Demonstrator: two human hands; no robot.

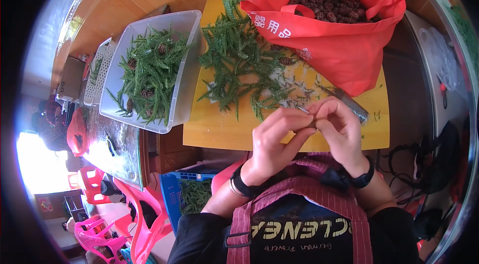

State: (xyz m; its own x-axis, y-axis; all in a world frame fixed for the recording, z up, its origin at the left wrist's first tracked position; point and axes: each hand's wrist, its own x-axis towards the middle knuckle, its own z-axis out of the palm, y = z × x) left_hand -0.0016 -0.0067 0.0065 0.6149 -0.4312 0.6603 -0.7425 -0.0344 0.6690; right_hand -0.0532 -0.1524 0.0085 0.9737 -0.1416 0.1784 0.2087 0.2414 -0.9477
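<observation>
Small dark piece [314,124], mostly hidden: located at the meeting point of the two hands, above the near edge of the yellow desk [209,132]. Its kind cannot be made out.

Head view. Left hand [277,132]: thumb and index finger brought together in a narrow pinch on the piece. Right hand [340,120]: thumb and index finger also closed on it from the opposite side, fingertips of both hands nearly touching. Dark bands on both wrists.

Beyond the hands, on the desk: loose pile of green needle sprigs [232,52], spread toward the left hand. Pale scraps and a few pine cones [287,61] lie between the pile and a red bag [344,57]. Bag stands open at the far right, filled with brown pine cones. Narrow greyish bundle [355,109] just beyond the right hand, contents unclear.

Left of the pile: translucent tub [184,82], tilted in view, holding sprigs with several cones among them. White perforated basket [101,77] beside it, farther left.

Below desk level, left of the person: blue crate [171,196] containing more green sprigs; pink chairs [144,219] farther left.
</observation>
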